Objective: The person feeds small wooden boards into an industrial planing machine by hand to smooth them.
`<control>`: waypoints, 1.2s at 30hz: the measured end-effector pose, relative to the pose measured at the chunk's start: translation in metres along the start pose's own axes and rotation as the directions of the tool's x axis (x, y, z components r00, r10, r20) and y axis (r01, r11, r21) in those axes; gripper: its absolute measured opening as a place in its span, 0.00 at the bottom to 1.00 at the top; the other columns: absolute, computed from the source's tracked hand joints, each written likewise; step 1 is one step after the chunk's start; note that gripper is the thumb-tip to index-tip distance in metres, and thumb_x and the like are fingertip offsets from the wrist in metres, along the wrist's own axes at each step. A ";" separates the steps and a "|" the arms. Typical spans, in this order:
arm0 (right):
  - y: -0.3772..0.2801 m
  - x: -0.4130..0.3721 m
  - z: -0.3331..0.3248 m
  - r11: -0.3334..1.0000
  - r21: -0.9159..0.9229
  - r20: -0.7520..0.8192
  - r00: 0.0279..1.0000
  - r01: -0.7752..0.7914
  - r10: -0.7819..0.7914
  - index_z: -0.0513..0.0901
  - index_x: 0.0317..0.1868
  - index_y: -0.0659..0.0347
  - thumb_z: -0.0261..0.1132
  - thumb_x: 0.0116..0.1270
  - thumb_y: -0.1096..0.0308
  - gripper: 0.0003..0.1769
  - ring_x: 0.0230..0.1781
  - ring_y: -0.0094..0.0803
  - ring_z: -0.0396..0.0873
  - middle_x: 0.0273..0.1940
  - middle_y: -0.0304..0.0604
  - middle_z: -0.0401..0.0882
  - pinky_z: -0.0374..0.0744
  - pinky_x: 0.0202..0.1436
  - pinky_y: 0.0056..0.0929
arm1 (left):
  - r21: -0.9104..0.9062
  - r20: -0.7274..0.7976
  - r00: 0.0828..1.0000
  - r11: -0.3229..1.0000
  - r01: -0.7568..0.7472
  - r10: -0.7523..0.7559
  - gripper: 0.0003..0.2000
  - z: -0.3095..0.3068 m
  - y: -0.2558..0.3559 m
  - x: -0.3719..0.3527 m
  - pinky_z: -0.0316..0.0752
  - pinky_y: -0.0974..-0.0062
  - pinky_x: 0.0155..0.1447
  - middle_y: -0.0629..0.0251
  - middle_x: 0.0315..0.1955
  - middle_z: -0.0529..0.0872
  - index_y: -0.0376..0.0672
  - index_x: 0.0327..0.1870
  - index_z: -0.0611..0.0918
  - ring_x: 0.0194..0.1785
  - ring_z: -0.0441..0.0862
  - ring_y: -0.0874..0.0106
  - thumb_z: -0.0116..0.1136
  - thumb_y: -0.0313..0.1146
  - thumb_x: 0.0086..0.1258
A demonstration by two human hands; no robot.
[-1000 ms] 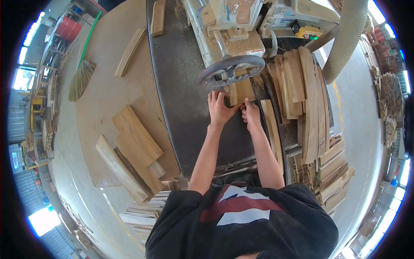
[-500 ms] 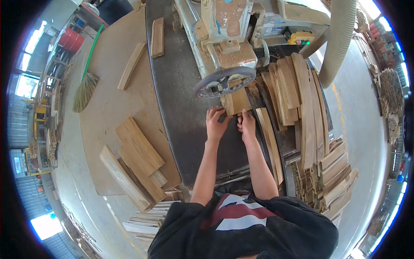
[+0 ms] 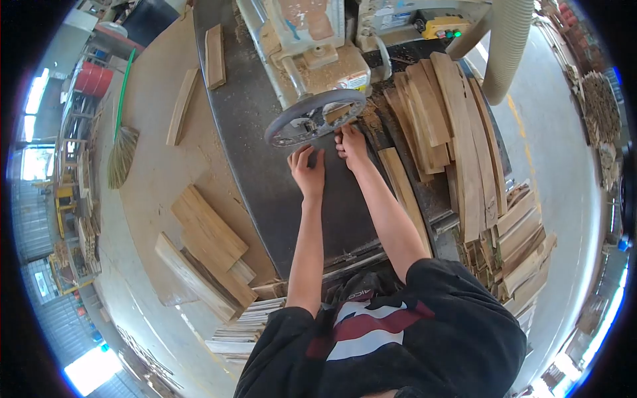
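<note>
dark machine table [image 3: 259, 159] carries the handwheel [image 3: 275, 129]; offcut boards [image 3: 458, 132] pile right of the wheel. just below it, left hand [image 3: 307, 171] lies flat, fingers spread; right hand [image 3: 350, 142] sets narrow fingertips on the small wood block [image 3: 336, 113], grip unclear. block looks mostly fed under the wheel, only its end left

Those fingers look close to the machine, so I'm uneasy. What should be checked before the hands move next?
1. Left hand flat on the dark steel table: ok.
2. Right hand fingertips clear of the grey metal handwheel: not ok, they sit under its rim.
3. Small pale wooden block lying flat: cannot tell, the handwheel hides most of it.
4. Beige woodworking machine stopped: cannot tell; green lamps show on the yellow control box.
</note>
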State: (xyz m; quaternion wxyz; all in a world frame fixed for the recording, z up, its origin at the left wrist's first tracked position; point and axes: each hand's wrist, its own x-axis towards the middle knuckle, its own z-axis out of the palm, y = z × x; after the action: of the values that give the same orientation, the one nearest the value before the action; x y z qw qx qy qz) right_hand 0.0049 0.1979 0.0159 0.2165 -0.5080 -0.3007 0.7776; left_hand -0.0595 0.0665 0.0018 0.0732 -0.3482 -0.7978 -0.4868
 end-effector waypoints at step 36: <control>0.091 -0.107 -0.089 0.053 -0.836 0.352 0.608 0.546 -0.712 0.85 0.54 0.61 0.64 0.80 0.63 0.12 0.26 0.48 0.85 0.31 0.49 0.85 0.81 0.31 0.43 | 0.261 -0.336 0.927 0.929 0.261 -0.166 0.27 -0.041 -0.127 0.199 0.77 0.48 0.51 0.45 0.35 0.86 0.35 0.60 0.80 0.44 0.83 0.44 0.73 0.44 0.68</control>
State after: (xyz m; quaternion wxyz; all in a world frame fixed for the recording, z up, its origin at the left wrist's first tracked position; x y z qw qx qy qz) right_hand 0.1258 0.0851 -0.0029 0.2480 -0.4114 -0.8355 0.2668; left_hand -0.2973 0.0927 0.0219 0.1950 -0.1626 -0.8747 -0.4129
